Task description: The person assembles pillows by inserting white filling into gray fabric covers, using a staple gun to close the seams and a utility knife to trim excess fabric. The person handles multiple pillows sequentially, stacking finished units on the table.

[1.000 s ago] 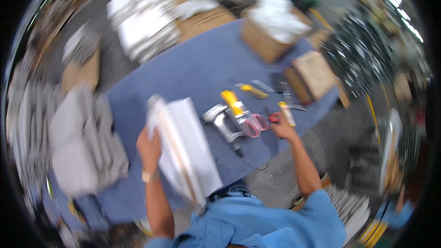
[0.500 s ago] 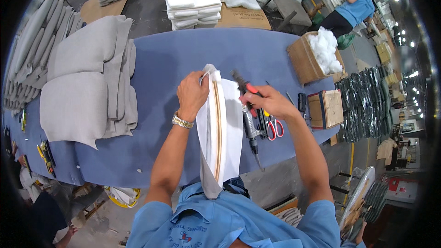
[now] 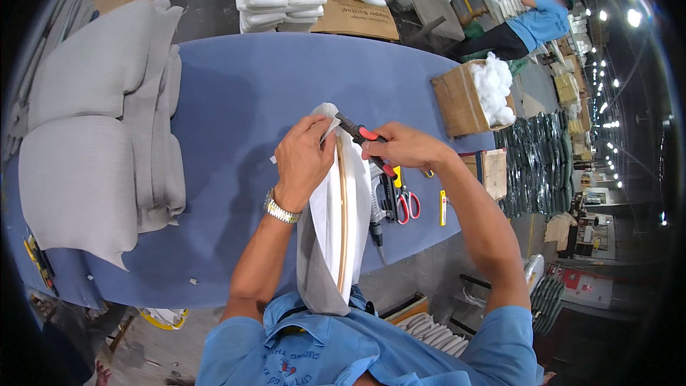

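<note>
Gripping the top edge of an upright white cushion panel [image 3: 336, 207], the left hand [image 3: 304, 161] has its fingers curled over the grey fabric, wrist bent, a metal watch [image 3: 281, 208] on it. The right hand [image 3: 404, 146], just right of the panel's top, has its fingers closed round red-handled pliers [image 3: 361, 136] whose tip meets the panel's corner. The panel stands against the blue surface [image 3: 243, 100], red-handled scissors [image 3: 407, 204] lying just right of it.

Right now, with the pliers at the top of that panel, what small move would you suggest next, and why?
Probably close the red-handled pliers on the fabric edge: the right hand has their tip at the top of the white panel, which the left hand steadies.
</note>
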Tool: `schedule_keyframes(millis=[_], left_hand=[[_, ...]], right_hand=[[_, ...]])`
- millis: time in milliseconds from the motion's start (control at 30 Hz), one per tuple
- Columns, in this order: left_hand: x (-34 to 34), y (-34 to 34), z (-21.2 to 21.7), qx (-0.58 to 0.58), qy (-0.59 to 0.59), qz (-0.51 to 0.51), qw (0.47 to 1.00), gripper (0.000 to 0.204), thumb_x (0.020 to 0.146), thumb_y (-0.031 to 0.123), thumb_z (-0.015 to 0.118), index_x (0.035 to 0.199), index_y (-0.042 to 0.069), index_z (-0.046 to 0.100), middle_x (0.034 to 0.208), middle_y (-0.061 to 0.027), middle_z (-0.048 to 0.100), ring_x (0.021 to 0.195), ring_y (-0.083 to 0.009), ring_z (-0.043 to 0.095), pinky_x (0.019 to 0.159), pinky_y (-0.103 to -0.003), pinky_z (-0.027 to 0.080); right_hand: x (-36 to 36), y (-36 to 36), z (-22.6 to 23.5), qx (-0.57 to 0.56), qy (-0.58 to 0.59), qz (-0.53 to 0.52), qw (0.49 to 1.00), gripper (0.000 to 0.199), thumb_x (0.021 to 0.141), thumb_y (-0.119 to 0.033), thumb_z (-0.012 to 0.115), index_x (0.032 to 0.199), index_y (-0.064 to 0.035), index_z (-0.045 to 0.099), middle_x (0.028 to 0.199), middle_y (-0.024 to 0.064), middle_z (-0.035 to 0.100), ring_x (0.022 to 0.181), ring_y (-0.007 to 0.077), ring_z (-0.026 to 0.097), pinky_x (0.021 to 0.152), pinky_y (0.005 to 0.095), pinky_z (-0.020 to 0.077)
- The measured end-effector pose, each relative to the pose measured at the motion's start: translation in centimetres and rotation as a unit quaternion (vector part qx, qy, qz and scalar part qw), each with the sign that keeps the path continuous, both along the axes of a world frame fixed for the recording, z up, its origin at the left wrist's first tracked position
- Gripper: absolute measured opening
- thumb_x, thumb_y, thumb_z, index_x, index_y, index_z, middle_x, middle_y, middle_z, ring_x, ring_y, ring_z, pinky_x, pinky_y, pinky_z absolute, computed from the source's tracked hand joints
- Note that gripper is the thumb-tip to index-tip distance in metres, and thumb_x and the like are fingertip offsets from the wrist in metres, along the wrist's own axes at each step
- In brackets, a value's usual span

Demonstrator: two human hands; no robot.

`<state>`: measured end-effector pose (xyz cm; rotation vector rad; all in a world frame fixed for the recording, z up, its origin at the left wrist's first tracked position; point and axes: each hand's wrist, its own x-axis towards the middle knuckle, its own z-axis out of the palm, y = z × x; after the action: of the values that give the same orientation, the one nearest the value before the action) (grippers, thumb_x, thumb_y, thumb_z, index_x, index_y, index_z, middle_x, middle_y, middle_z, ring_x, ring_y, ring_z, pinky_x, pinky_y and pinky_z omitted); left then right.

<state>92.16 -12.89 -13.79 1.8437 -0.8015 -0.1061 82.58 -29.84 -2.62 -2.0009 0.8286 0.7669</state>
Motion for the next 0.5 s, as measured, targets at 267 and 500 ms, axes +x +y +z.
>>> schedule_keyframes(millis=[267,500], left_hand=[[0.2,-0.8,-1.0,-0.084,0.086,-0.101,0.988,0.024,0.097,0.02,0.068,0.112,0.003,0.077,0.121,-0.009,0.073,0.109,-0.0266,0.068,0.09,-0.035,0.054],[6.8,-6.2,-7.0,-0.114,0.355,-0.334,0.866,0.039,0.108,0.034,0.053,0.114,0.004,0.077,0.117,-0.0062,0.074,0.109,-0.0142,0.063,0.099,-0.031,0.049]], right_hand=[[1.2,-1.0,2.2,0.012,0.06,-0.014,0.998,0.036,0.097,-0.03,0.061,0.088,0.0043,0.067,0.071,0.0073,0.063,0.059,0.0154,0.062,0.054,0.0313,0.0501],[-2.0,0.8,-0.3,0.101,-0.023,-0.184,0.977,0.034,0.105,-0.034,0.058,0.11,-0.0006,0.058,0.083,0.0086,0.068,0.059,0.0123,0.061,0.05,0.0284,0.0486]])
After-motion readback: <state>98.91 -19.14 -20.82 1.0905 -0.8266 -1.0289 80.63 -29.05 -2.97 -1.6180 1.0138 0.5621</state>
